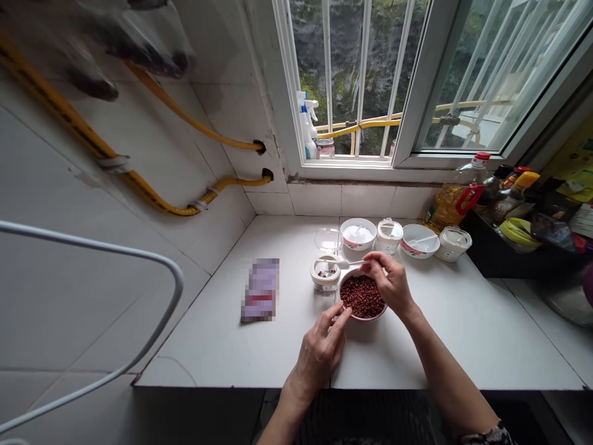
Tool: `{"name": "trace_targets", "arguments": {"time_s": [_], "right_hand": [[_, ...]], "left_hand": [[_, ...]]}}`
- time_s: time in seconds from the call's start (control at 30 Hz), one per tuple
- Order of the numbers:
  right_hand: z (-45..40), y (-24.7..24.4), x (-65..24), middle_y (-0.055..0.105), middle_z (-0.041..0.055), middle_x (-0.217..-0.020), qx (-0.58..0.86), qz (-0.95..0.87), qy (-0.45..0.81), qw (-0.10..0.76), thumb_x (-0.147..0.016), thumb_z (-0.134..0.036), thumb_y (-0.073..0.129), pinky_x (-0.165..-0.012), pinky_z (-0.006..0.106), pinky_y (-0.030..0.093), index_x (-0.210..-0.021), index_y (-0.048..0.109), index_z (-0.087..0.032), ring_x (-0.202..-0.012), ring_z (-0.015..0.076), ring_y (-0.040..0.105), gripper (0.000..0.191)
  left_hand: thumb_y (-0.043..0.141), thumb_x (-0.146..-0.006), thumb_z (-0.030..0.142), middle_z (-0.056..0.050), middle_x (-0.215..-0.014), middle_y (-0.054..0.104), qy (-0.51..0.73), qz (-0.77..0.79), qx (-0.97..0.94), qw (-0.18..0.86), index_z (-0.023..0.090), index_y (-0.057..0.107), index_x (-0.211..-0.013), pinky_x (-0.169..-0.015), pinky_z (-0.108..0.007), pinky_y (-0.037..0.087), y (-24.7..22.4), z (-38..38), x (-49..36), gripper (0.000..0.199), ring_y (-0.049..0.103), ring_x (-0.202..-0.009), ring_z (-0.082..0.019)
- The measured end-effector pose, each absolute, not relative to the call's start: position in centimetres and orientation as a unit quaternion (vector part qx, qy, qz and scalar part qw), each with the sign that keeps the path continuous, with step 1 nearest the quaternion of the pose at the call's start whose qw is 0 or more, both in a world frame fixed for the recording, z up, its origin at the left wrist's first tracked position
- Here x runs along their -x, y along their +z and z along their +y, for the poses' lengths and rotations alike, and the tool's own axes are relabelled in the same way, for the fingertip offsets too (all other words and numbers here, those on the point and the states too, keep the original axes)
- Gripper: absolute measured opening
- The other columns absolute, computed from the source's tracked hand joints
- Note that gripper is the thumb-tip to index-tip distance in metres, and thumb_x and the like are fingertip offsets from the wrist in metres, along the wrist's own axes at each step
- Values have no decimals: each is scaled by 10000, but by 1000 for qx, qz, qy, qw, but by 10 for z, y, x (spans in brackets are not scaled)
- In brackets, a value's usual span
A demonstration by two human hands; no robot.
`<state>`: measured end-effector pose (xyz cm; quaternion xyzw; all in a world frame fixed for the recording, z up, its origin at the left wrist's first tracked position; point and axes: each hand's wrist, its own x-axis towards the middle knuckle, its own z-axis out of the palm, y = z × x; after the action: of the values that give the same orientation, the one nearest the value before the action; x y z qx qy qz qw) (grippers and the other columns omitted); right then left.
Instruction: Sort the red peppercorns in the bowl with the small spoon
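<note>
My right hand (pixel 388 279) pinches the handle of a small white spoon (pixel 343 264). The spoon's end reaches over the mouth of a clear jar with a white rim (pixel 325 281), where a few dark red grains show. Beside the jar stands a pink-edged bowl (pixel 364 319) full of dark red dried grains (pixel 362 295), which look like peppercorns. My left hand (pixel 324 340) holds the near left rim of this bowl with its fingertips. A clear round lid (pixel 328 240) lies behind the jar.
Behind are a bowl of white powder (pixel 358 235), a lidded jar (pixel 390 233), a bowl with a white spoon (pixel 419 242) and another lidded jar (pixel 453 245). A purple packet (pixel 261 289) lies left. An oil bottle (pixel 456 194) and a black condiment box (pixel 491 247) stand right.
</note>
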<state>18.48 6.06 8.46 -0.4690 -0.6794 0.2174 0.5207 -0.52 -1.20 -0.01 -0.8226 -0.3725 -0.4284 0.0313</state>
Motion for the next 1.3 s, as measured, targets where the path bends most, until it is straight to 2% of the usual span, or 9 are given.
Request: {"name": "trace_targets", "arguments": {"time_s": [0.1,0.3,0.4,0.6,1.3], "right_hand": [[61,84,-200,689,10,-629,483,-664,271,502,-920,-236,487,-673,322,519,-846,627,-210,-602,188,656,161],[63,79,-198,667,-4,-577,481,-715,276,426,-870,-181,476,-707,318,497,-732,616,-211,-576,170,609,199],[63,76,-193,667,-7,-580,476,-709,318,411,-869,-176,461,-670,300,491,-726,605,-212,-559,159,596,206],[66,72,-198,654,-12,-564,500,-638,406,421,-860,-210,472,-586,270,485,-752,610,-209,-539,155,594,176],[70,65,-194,660,-9,-553,508,-573,462,448,-810,-271,518,-559,271,475,-758,624,-206,-509,154,582,135]], "left_hand": [[450,-922,-5,-145,-1280,610,-428,-373,822,29,186,475,-1439,-921,-291,600,0,-12,6,552,650,-1160,-210],[460,-926,-2,-146,-1274,611,-429,-376,820,31,187,484,-1424,-917,-301,603,-1,-13,6,533,660,-1140,-214],[458,-930,1,-152,-1271,609,-430,-375,821,32,175,498,-1405,-912,-298,603,-1,-13,6,507,661,-1136,-215],[467,-928,1,-156,-1262,612,-432,-372,821,36,160,514,-1380,-897,-291,605,0,-12,5,482,667,-1118,-213],[452,-926,-2,-148,-1262,610,-432,-374,820,38,181,491,-1412,-894,-295,607,1,-13,5,522,668,-1111,-208]]}}
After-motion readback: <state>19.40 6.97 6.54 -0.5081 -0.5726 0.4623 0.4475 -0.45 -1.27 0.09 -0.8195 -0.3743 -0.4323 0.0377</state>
